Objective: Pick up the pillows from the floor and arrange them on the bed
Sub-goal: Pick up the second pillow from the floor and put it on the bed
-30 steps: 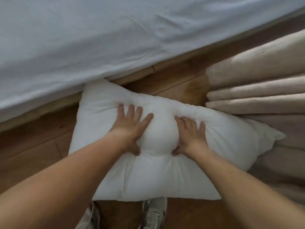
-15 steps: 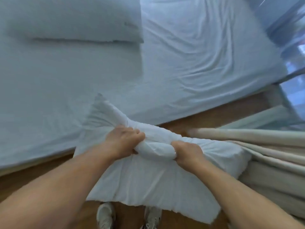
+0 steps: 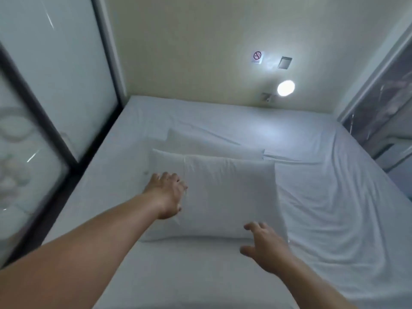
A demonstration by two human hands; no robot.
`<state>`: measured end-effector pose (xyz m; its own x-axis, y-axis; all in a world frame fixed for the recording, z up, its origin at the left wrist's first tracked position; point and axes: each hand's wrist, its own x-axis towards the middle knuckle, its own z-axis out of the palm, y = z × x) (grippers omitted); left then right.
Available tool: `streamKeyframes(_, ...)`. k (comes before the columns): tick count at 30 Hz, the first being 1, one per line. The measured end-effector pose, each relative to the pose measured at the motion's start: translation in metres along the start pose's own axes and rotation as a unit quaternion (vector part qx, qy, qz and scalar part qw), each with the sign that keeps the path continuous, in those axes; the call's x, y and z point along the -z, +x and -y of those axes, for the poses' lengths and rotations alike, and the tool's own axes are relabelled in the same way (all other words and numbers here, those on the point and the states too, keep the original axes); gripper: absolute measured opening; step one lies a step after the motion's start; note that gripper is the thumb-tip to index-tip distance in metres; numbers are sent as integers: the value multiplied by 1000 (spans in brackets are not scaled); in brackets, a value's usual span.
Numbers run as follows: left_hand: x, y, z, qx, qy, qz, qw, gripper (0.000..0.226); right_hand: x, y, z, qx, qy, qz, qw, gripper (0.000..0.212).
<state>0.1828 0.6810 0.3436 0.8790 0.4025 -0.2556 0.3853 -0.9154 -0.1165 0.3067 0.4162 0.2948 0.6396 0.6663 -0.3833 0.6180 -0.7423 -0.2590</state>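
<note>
A white pillow point(image 3: 227, 197) lies flat on the bed point(image 3: 334, 208), near its middle. Behind it, touching its far edge, lies a second white pillow point(image 3: 214, 142). My left hand point(image 3: 167, 195) rests on the near pillow's left side, fingers spread. Just off that pillow's front right corner hovers my right hand point(image 3: 263, 246), fingers apart and holding nothing. The bed has a wrinkled white sheet.
A frosted glass panel with a dark frame point(image 3: 44, 130) runs along the bed's left side. The cream wall point(image 3: 189, 52) behind holds a round lamp point(image 3: 286, 87) and a no-smoking sign point(image 3: 257, 56). A glass door point(image 3: 383, 112) stands at the right.
The pillow was on the floor in both hands; it was lifted and now lies on the bed. Both hands have let go. The view has swung up from the floor to the bed.
</note>
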Motion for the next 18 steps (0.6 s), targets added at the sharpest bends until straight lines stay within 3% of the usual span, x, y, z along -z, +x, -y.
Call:
streamKeyframes(4,-34,26,21,10,-3,70,997,63,-24,22,-28,0,-45,110,993,65)
streamKeyframes(11,-58,110,44,47,-61,90,993,65,1,144,-26,27,-40,110,993,59)
streamKeyframes(18,-69,162,77,35,-86,58,994,66,14,252,24,75,-90,89,989,74)
